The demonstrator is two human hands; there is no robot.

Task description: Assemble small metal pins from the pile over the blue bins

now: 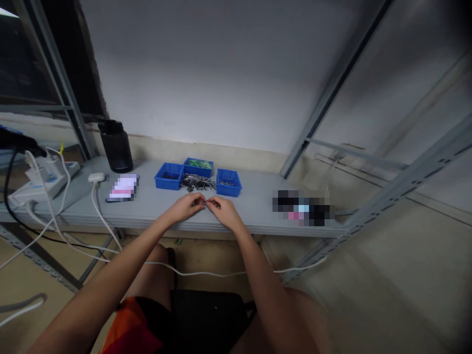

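My left hand (187,206) and my right hand (222,210) meet over the front part of the grey shelf (147,211). Fingers of both are pinched together around something small, too tiny to make out. Just beyond them lies a heap of thin dark and silvery metal pieces (198,182). Around the heap stand blue bins: the left bin (168,184) has dark small parts in it, the back bin (198,169) holds something green, and the right bin (229,188) contains a few thin metal pieces.
A dark bottle (116,146) stands at the back left, near a phone (123,188) and a white charger (96,177). Further left is a power strip (47,184) with cables that hang over the edge. A blurred-out dark item (319,215) lies at the right end, beside metal uprights (332,93).
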